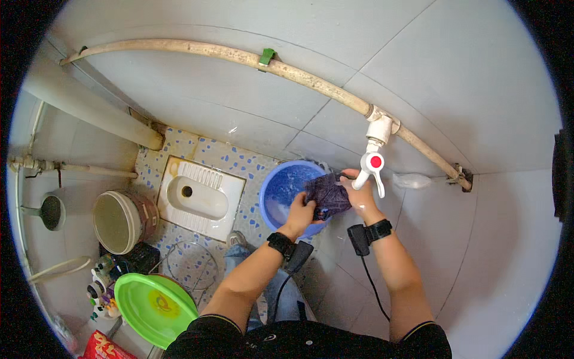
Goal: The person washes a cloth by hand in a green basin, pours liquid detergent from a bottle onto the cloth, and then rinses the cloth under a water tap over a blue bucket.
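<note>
A dark purple cloth is stretched between my two hands over the right side of a blue basin. My left hand is closed on its near left edge. At its right edge my right hand grips it, with the fingers partly hidden behind the tap. The white tap, with a red dot and a lever, hangs directly above my right hand. Sudsy water shows in the basin. Whether water runs from the tap I cannot tell.
A white squat toilet lies left of the basin. Further left stand a bucket, a bright green basin, a round wire stand and several bottles. A beige pipe runs along the wall.
</note>
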`<control>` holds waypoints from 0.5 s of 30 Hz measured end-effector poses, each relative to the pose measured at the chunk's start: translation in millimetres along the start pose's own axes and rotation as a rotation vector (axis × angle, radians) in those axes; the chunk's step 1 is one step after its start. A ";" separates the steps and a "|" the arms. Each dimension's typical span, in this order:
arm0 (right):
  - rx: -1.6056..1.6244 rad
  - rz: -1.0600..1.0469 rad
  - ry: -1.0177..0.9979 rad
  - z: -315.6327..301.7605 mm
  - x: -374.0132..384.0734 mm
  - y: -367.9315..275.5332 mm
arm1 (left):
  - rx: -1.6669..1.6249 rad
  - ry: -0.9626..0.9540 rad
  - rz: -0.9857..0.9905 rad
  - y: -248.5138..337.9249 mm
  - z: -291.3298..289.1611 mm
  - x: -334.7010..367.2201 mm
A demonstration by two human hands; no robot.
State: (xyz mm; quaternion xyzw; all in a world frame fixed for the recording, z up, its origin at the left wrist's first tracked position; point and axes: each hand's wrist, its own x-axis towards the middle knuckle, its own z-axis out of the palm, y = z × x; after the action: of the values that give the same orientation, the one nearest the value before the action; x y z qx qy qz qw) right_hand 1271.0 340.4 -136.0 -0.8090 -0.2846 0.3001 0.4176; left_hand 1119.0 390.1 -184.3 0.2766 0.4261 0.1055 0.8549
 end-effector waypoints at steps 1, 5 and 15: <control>0.000 0.000 0.000 -3.7 -4.3 -8.8 | 0.017 0.054 -0.034 -4.5 -7.4 3.6; 0.051 -0.026 -0.122 -9.6 -16.3 -23.1 | -0.088 0.158 -0.109 -23.7 -32.1 16.5; 0.591 0.191 -0.259 -9.5 -24.6 -23.0 | -0.631 -0.133 -0.179 -0.8 -20.1 24.4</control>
State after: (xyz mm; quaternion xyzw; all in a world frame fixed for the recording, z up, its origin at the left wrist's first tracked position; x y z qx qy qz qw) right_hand 1256.9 329.3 -106.0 -0.6311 -0.1590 0.5076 0.5647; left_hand 1118.1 407.4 -210.8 -0.0341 0.3383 0.1385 0.9302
